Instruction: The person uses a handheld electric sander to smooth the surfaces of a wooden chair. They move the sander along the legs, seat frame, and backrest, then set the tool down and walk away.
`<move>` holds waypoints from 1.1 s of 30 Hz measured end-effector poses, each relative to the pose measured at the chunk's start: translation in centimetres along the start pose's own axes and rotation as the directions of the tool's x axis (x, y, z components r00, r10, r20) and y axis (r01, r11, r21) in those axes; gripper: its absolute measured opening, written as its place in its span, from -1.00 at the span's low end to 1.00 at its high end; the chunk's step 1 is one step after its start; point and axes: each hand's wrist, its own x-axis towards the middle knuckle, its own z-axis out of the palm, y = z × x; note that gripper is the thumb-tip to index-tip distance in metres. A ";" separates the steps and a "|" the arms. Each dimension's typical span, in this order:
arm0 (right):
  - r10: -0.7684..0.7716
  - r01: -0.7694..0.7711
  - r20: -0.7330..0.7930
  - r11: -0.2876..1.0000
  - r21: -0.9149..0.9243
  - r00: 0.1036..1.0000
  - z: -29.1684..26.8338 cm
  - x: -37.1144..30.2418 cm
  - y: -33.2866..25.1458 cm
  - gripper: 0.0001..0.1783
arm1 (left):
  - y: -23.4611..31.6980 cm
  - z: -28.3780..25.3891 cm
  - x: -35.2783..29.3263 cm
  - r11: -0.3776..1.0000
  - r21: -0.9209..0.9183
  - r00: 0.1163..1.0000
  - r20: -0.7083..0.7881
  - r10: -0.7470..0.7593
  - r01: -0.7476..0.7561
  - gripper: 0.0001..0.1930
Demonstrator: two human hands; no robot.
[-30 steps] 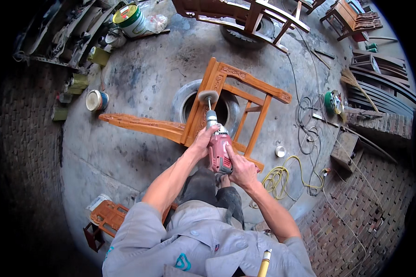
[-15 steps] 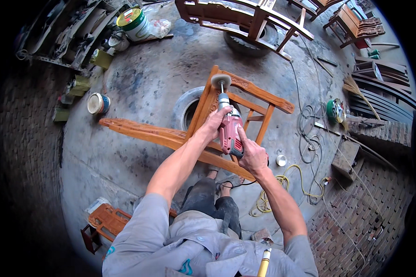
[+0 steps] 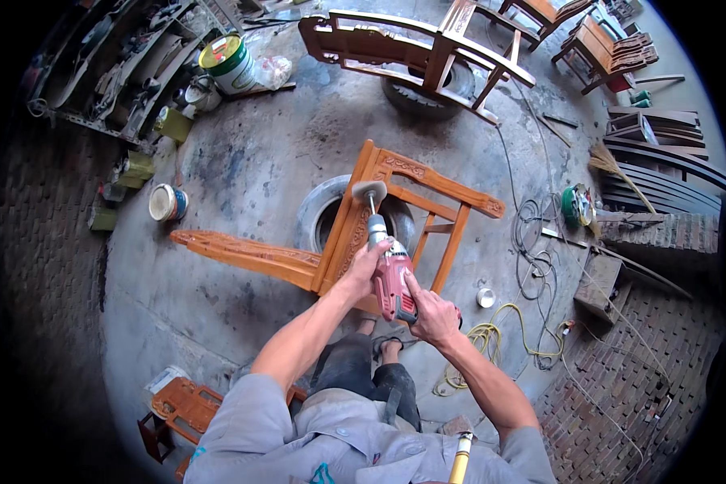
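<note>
A red and grey power drill (image 3: 393,286) is held in both my hands, pointing away from me. My left hand (image 3: 366,267) is closed around its front part, behind the chuck. My right hand (image 3: 435,310) grips the rear handle. On the drill's shaft, a pale round polishing pad (image 3: 369,190) meets the carved rail of a wooden chair (image 3: 348,234); whether it presses or just hovers is hard to tell. The chair lies on its side, its long carved leg or back post stretching left. Beneath it rests a tyre (image 3: 311,211) on the floor.
Another wooden chair frame (image 3: 379,40) lies on a second tyre at the back. Paint buckets (image 3: 169,202) stand left, beside a cluttered rack (image 3: 129,64). To the right are coiled grey cables (image 3: 532,242), a yellow cord (image 3: 482,335), a small white cup (image 3: 486,298) and a broom (image 3: 621,173).
My hands and the drill have come nearer to my body, and the pad has slid down along the carved rail. The whole view has also shifted slightly.
</note>
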 end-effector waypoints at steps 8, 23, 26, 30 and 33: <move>0.099 -0.111 -0.157 0.991 -0.070 0.983 0.5 6.0 0.6 0.17 | 5.4 1.2 7.2 0.997 0.071 0.997 0.077 -0.007 0.001 -0.62; 0.225 -0.232 -0.163 0.972 -0.028 0.961 1.3 5.4 -0.6 0.09 | 5.2 1.6 7.8 0.991 0.115 0.995 0.056 -0.080 0.073 -0.60; 0.159 -0.172 -0.163 0.983 -0.065 0.974 1.2 6.7 -0.3 0.09 | 6.4 0.7 7.6 0.994 0.091 0.996 0.058 -0.065 0.060 -0.58; 0.160 -0.174 -0.171 0.983 -0.067 0.972 0.9 6.3 0.2 0.08 | 5.8 1.5 7.9 0.995 0.092 0.997 0.060 -0.054 0.048 -0.58; 0.211 -0.223 -0.178 0.974 -0.049 0.961 0.9 4.9 0.1 0.07 | 4.4 1.9 8.5 0.992 0.098 0.993 0.077 -0.093 0.085 -0.59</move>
